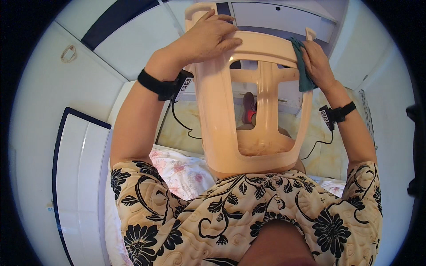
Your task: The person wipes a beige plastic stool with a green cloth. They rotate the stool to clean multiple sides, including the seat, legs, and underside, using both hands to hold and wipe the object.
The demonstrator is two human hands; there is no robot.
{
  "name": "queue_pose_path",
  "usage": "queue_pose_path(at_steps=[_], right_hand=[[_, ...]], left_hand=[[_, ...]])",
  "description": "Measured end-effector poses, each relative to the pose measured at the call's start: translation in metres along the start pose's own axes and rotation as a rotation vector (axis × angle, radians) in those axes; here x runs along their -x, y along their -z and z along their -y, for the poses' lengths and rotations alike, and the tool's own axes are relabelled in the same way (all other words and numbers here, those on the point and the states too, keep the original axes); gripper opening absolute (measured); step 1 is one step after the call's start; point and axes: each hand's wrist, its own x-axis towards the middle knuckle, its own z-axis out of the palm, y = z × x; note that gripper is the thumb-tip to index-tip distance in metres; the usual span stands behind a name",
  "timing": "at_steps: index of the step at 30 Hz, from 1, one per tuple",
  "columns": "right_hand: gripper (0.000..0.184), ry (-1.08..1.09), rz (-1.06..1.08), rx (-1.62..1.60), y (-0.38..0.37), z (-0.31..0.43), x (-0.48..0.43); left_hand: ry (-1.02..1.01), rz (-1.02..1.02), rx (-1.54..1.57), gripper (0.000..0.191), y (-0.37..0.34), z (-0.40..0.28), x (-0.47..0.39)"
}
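A beige plastic stool (pixel 216 113) is tipped on its side against my lap, its legs and open side frames facing up and away. My left hand (pixel 213 36) grips its far left part, the fingers draped over the frame near a leg end. At the far right side, my right hand (pixel 316 63) presses a dark green cloth (pixel 303 74) against the stool's edge. The cloth folds over that edge and hangs down under the palm. Part of the right fingers is hidden behind the cloth and frame.
White cabinets (pixel 283 15) stand ahead, above a tiled floor (pixel 181 123). Floral bedding (pixel 179 166) lies under me, beside a white headboard (pixel 83 179) with a dark rim at left. A shoe (pixel 249 106) shows through the stool. Cables run from both wrist devices.
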Motion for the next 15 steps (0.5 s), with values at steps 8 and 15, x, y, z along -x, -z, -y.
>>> queue_pose_path(at_steps=[8, 15], right_hand=[[0.017, -0.005, 0.010, -0.014, -0.019, 0.089, -0.070], [0.034, 0.103, -0.018, 0.046, 0.007, 0.088, -0.063]], left_hand=[[0.559, 0.092, 0.548, 0.048, -0.004, -0.025, -0.005], [0.568, -0.185, 0.639, 0.032, 0.001, -0.027, 0.028]])
